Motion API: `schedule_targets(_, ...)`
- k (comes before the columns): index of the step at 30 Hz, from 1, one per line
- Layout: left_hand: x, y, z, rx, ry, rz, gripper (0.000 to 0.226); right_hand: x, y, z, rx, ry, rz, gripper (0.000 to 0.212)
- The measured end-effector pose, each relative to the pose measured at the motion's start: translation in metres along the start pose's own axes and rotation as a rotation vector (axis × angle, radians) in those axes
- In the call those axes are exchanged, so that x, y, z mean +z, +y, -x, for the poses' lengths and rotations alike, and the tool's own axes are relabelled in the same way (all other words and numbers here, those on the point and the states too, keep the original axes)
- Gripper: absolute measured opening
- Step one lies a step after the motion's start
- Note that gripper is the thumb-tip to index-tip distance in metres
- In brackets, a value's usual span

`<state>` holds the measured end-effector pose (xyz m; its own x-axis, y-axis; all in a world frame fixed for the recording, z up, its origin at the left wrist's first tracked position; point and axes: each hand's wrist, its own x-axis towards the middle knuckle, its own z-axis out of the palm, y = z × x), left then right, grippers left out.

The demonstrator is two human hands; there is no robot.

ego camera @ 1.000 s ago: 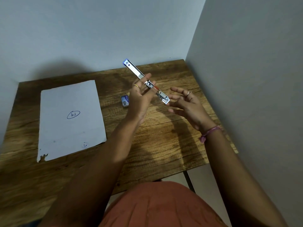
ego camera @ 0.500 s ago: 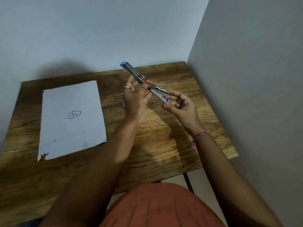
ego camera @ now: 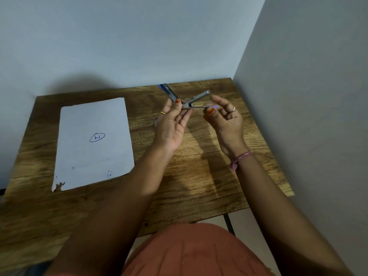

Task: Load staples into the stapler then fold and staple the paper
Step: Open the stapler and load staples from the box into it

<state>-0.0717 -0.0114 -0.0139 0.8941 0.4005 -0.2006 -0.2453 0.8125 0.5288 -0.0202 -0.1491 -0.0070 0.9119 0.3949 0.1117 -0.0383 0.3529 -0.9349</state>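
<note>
A small metal stapler [ego camera: 197, 98] with blue ends is held in the air above the wooden table [ego camera: 199, 176], swung wide open into three splayed arms. My left hand [ego camera: 172, 124] pinches it near the hinge with thumb and fingers. My right hand [ego camera: 225, 118] pinches the lower arm's blue tip between thumb and forefinger. A white sheet of paper [ego camera: 93, 144] lies flat on the table's left half, with a circled mark in its middle and a torn near-left corner. The small staple box [ego camera: 156, 121] lies on the table, mostly hidden behind my left hand.
Grey walls close the table in at the back and on the right. The table's near edge runs just above my lap, with a dark table leg [ego camera: 229, 224] visible beneath it.
The stapler has been spread further open: its arms now splay apart instead of lying almost in line. My right hand moved from beside it to pinching the lower arm's tip.
</note>
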Motion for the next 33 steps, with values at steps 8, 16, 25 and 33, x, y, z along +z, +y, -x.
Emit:
schedule_targets(8,-0.003,-0.015,0.019,-0.268,-0.108,-0.045,0.031,0.018,-0.009,-0.027,0.118,0.160,-0.015,0.003)
schedule_targets(16,-0.007,-0.015,0.026,-0.364,-0.120,-0.081,0.032,0.023,-0.002,-0.030,0.560,-0.123,-0.199,0.059)
schedule_targets(25,-0.014,-0.012,0.031,-0.330,-0.071,-0.140,0.017,0.028,0.006,-0.036,0.543,-0.122,-0.324,0.040)
schedule_targets(33,-0.016,-0.010,0.030,-0.223,-0.035,-0.214,0.014,0.038,0.010,-0.042,0.559,-0.104,-0.324,0.036)
